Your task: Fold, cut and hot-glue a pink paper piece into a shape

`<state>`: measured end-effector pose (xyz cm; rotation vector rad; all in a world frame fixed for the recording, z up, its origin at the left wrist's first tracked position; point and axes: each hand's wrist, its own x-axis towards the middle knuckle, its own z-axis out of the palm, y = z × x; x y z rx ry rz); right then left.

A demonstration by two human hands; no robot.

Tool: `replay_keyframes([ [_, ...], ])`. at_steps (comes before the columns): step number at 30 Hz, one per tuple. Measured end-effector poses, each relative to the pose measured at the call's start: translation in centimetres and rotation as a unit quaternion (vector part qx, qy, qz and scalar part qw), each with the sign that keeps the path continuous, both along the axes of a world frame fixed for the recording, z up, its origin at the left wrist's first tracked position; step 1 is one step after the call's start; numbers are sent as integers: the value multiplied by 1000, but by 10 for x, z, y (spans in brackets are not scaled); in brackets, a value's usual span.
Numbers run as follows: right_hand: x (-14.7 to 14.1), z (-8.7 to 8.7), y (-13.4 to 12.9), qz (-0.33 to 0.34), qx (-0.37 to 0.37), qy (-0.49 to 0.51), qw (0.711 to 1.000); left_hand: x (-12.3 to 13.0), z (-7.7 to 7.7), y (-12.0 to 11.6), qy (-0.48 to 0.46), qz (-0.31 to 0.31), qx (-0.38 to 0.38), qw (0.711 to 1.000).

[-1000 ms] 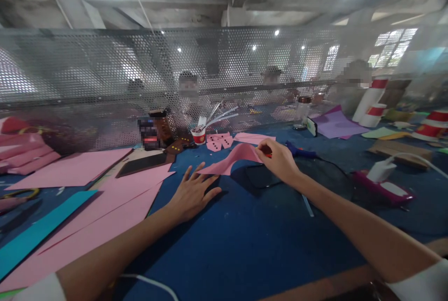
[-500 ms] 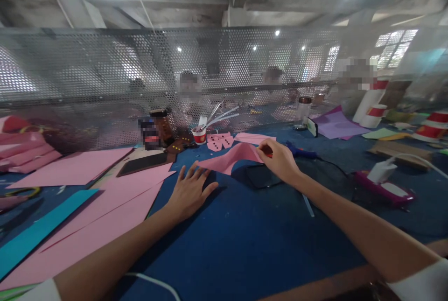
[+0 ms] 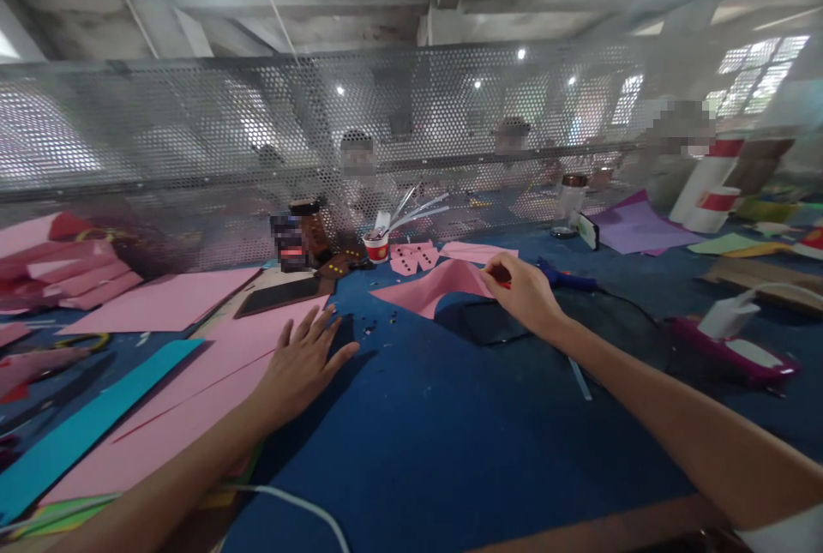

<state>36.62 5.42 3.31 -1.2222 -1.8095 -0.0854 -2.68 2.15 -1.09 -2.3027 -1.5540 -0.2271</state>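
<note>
A curved piece of pink paper (image 3: 437,285) is pinched at its right end by my right hand (image 3: 525,294). Its left end points toward the middle of the blue table. A bit of red or orange shows at the right fingertips, too small to name. My left hand (image 3: 302,364) is open, fingers spread, over the edge of the pink sheets (image 3: 212,373) at the left; whether it touches them I cannot tell. Small dark scraps (image 3: 379,323) lie between the hands. Behind the held paper are pink pieces with dark dots (image 3: 413,257) and a plain pink strip (image 3: 479,252).
A blue glue gun (image 3: 566,277) and a dark phone-like slab (image 3: 495,326) lie by my right hand. A magenta power strip (image 3: 736,351) is farther right. Behind stand a red-and-white cup (image 3: 376,246) with clear sticks and a perforated metal screen (image 3: 411,116). A teal strip (image 3: 103,411) lies left.
My left hand has moved left, away from the pink paper's left end and toward the pink sheets. My right hand still pinches the paper. The view has shifted slightly.
</note>
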Motion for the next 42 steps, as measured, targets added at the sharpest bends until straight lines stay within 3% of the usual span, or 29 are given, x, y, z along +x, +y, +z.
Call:
replay_keyframes([
  [5,0,-2,1,-2,5,-4,1000,6,-12,8,-27,31,-40,998],
  [9,1,-3,2,-2,7,-7,1000,14,-11,12,-47,12,-25,999],
  [14,1,-4,2,1,-3,-13,1000,10,-9,17,-69,59,-36,995],
  [21,0,-7,2,6,2,-15,1000,10,-5,20,-72,-27,-53,996],
  [26,1,-6,2,2,-2,-15,1000,7,-7,18,-79,9,-24,997],
  [32,1,-8,2,7,-5,-20,1000,11,-4,17,-61,-49,-49,996],
  [37,1,-7,1,3,-7,-20,1000,11,0,11,-66,-20,-15,997],
  [42,1,-6,1,3,-5,-24,1000,13,3,5,-45,-60,-68,995],
])
